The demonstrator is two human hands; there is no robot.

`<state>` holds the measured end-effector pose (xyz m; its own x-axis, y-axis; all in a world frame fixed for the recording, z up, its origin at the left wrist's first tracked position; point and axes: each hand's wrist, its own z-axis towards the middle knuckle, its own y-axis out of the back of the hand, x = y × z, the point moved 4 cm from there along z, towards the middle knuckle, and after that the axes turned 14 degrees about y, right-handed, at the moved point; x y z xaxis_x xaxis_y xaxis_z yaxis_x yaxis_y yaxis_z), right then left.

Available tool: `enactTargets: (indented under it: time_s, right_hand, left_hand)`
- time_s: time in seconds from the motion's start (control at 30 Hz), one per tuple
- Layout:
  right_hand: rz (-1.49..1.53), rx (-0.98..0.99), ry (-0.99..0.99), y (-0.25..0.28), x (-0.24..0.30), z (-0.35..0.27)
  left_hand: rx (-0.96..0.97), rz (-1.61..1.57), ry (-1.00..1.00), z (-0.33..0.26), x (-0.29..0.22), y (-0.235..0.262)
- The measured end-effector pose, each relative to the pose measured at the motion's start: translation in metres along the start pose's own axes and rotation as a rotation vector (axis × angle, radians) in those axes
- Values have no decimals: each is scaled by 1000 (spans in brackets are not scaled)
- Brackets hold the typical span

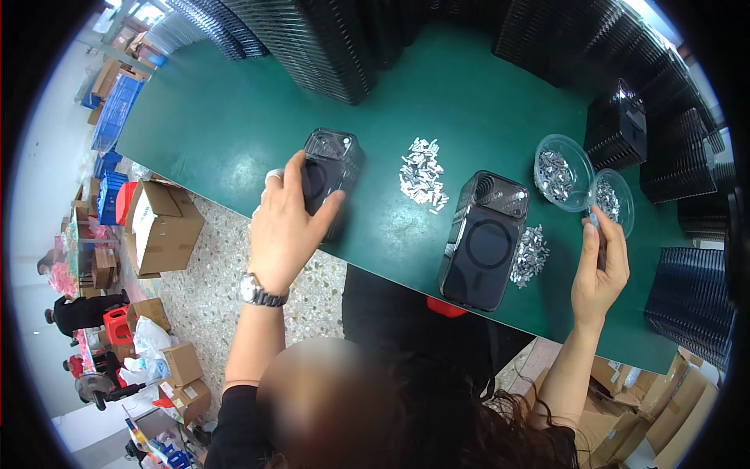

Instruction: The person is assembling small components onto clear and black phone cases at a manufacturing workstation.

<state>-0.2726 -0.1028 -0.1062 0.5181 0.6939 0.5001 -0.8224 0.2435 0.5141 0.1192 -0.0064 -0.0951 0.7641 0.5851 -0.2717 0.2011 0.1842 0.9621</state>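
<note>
My left hand point(283, 215) grips a short stack of smoky, see-through phone cases point(334, 148) on the green table, its thumb and fingers around the near part. Right of it lies a loose pile of small white and silvery pieces point(423, 176). Another stack of dark phone cases point(488, 242), a ring on the top one, sits near the table's front edge. Beside that stack is a pile of small silvery pieces point(530, 256). My right hand point(601, 270) pinches a slim dark pen-like tool point(601, 248) by two round clear dishes point(549, 205) of silvery pieces; its exact kind is unclear.
Tall stacks of dark cases point(312, 47) line the far side of the green table point(211, 117). More case stacks point(687, 289) stand along the right. A cardboard box point(168, 234) and blue crates point(117, 113) are on the left, with a person point(86, 316) farther off.
</note>
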Motion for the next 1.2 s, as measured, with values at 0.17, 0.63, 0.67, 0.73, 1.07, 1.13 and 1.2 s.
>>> enactTargets:
  time_s: [0.17,0.63,0.67,0.73,1.07,1.13,1.2]
  right_hand:
    - [-29,43,-102,17,-18,-29]
    - [-50,439,-349,2,-49,-46]
    - [-55,447,-335,1,-47,-45]
    - [-58,454,-320,-2,-42,-40]
    - [-172,688,-58,-18,-36,-24]
    - [-162,719,-76,-17,-37,-24]
    - [-157,746,-100,-14,-40,-24]
  left_hand:
    - [-4,146,0,1,-5,-10]
    - [106,-78,-497,-70,-145,-14]
    - [178,-71,-508,-79,-161,-21]
    - [209,40,-552,-88,-181,-31]
    - [240,-172,-415,-69,-177,-20]
    - [262,-576,-376,-53,-158,-13]
    - [400,-1050,-187,-38,-137,-6]
